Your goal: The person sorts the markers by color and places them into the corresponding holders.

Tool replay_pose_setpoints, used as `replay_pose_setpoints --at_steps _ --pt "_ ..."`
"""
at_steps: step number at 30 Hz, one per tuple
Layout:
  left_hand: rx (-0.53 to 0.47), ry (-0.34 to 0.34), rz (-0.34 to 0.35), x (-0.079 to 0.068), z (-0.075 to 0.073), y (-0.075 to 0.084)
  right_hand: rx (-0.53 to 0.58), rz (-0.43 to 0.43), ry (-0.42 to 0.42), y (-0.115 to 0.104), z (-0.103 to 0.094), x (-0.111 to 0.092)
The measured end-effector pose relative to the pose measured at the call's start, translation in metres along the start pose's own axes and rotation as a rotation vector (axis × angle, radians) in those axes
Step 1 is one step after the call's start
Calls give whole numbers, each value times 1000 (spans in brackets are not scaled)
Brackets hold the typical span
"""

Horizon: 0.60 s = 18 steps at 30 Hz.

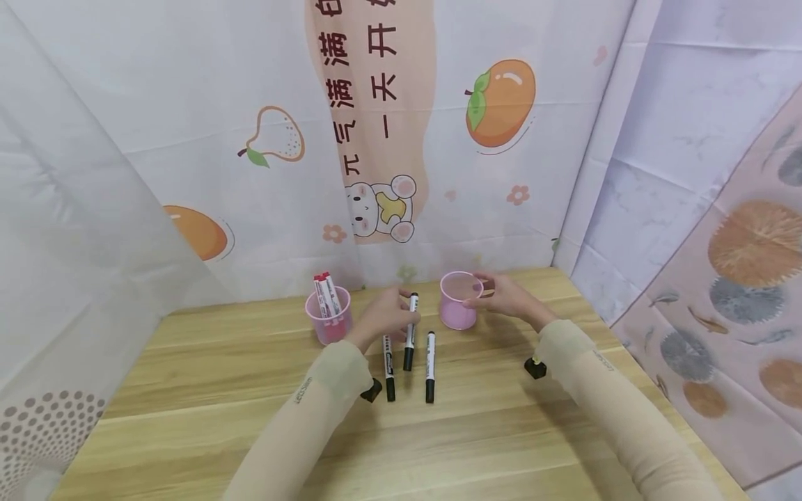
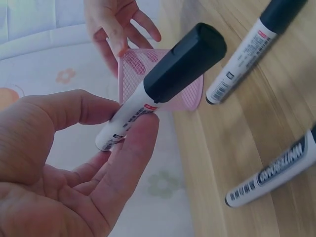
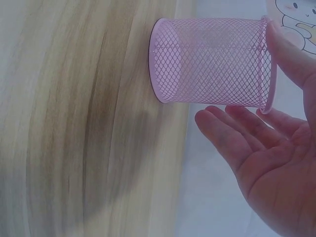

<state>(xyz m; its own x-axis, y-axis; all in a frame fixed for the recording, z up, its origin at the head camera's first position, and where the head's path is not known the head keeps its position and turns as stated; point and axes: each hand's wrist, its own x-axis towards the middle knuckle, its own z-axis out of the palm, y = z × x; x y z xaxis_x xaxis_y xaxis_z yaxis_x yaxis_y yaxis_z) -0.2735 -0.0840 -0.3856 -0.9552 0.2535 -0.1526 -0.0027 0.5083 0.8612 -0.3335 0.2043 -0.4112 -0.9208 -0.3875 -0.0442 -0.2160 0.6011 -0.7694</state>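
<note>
My left hand (image 1: pixel 387 316) pinches a black-capped whiteboard marker (image 2: pixel 131 113) between thumb and fingers, raised over the table. The marker's cap points toward me, its plain end toward the back. Two more markers, one whiteboard marker (image 1: pixel 389 369) and another (image 1: pixel 430 367), lie on the table beside and below that hand. A pink mesh pen holder (image 3: pixel 212 61) stands upright at the back. At its right side is my right hand (image 1: pixel 506 298), thumb against the rim and the other fingers extended loosely along the side.
Another pink mesh pen holder (image 1: pixel 331 328) stands to the left, with red-capped markers (image 1: pixel 326 296) upright in it. The wooden table (image 1: pixel 238 410) meets a printed cloth backdrop (image 1: pixel 263 209) behind and cloth at both sides.
</note>
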Motion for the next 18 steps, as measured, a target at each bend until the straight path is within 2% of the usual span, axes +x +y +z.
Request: replay_pose_setpoints --at_steps 9,18 --pt "-53 -5 36 11 8 14 30 -6 5 5 0 -2" --pt "-141 -24 79 22 12 26 7 10 -13 1 -1 1"
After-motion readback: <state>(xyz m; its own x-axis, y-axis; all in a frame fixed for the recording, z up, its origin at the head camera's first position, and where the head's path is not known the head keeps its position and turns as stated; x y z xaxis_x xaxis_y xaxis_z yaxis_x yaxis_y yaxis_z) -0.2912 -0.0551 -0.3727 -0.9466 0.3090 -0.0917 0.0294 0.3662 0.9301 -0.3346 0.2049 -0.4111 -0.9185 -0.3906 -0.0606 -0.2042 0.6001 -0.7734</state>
